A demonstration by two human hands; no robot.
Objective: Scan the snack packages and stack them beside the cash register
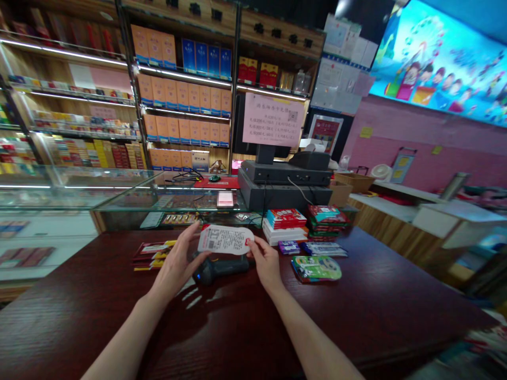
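Observation:
A white, rounded card-like package [226, 239] with printed text and a red corner is held up above the dark wooden counter. My right hand [266, 260] pinches its right end between thumb and fingers. Around its left end are the thumb and fingers of my left hand [179, 259], with the fingertips partly hidden behind it. A dark handheld barcode scanner [225, 268] with a small blue light lies just below the package. Left of it, flat yellow-and-red packets [152, 254] lie partly behind my left hand.
Stacked red-and-white boxes [285, 224] and green-red packs [327, 221] stand at the counter's back right. Purple packets [289, 247], blue packets [325, 249] and a green panda package [317, 268] lie before them. A cash register [283, 182] sits behind, on a glass display case [130, 198].

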